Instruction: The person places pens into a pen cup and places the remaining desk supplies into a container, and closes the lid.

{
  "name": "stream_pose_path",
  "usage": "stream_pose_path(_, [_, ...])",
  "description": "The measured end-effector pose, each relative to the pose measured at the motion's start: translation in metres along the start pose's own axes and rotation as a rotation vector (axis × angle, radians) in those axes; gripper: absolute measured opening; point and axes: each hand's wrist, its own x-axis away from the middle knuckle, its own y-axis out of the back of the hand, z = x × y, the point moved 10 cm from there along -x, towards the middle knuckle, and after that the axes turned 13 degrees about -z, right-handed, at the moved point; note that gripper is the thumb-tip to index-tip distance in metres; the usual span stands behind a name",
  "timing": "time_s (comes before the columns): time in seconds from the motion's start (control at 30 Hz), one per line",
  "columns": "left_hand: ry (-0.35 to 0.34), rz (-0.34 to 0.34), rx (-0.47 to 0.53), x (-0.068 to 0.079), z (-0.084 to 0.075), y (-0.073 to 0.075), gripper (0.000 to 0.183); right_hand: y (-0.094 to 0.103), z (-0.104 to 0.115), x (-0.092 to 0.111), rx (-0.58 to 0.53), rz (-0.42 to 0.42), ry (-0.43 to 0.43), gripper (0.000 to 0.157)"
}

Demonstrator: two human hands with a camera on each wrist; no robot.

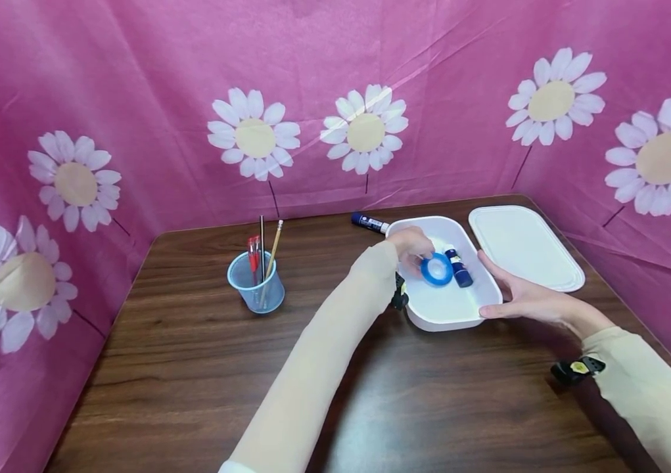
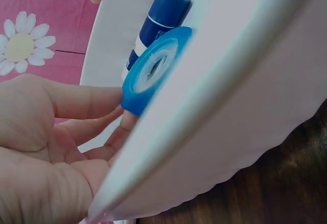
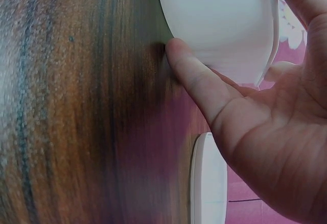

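My left hand (image 1: 415, 246) reaches into a white plastic box (image 1: 436, 315) and pinches a roll of blue tape (image 1: 437, 269) by its edge, thumb on one side and fingers on the other. Beside the roll, in the box, lies a dark blue glue stick (image 1: 459, 269); the left wrist view shows this glue stick (image 2: 166, 9) just behind the tape. My right hand (image 1: 518, 299) holds the right side of the box, thumb and fingers spread along its rim and outer wall. In the right wrist view, a fingertip presses the wall (image 3: 219, 25) low down, close over the table.
A white lid (image 1: 527, 246) lies right of the box. Behind its far left corner is a dark blue marker (image 1: 369, 223). A light blue mesh cup (image 1: 264, 299) with red pens, a black pencil and a yellow pencil stands on the wooden table (image 1: 193, 381). Pink flowered cloth hangs behind.
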Motion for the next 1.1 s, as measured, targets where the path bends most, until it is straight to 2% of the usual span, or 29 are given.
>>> stream_pose_path(0.17, [0.027,-0.022,-0.024,0.001,0.003,0.000,0.019,0.000,0.000,0.000,-0.001,-0.003,-0.004,0.112])
stream_pose_path(0.37, [-0.084,-0.114,0.024,-0.006,0.003,0.003,0.028,0.001,-0.003,0.000,-0.003,-0.010,-0.021,0.112])
stream_pose_path(0.43, [-0.102,-0.130,0.029,-0.008,0.003,0.002,0.033,0.002,-0.004,0.000,-0.006,-0.010,-0.027,0.113])
stream_pose_path(0.83, [-0.062,-0.079,-0.017,-0.014,0.002,-0.002,0.041,0.002,-0.001,0.000,0.001,-0.013,-0.019,0.113])
stream_pose_path(1.0, [-0.051,-0.023,0.027,-0.009,0.000,-0.003,0.047,0.000,-0.002,0.000,-0.002,0.001,-0.018,0.112])
stream_pose_path(1.1, [-0.080,0.006,0.065,-0.005,-0.005,0.002,0.049,-0.001,-0.003,0.000,-0.006,0.008,-0.023,0.112])
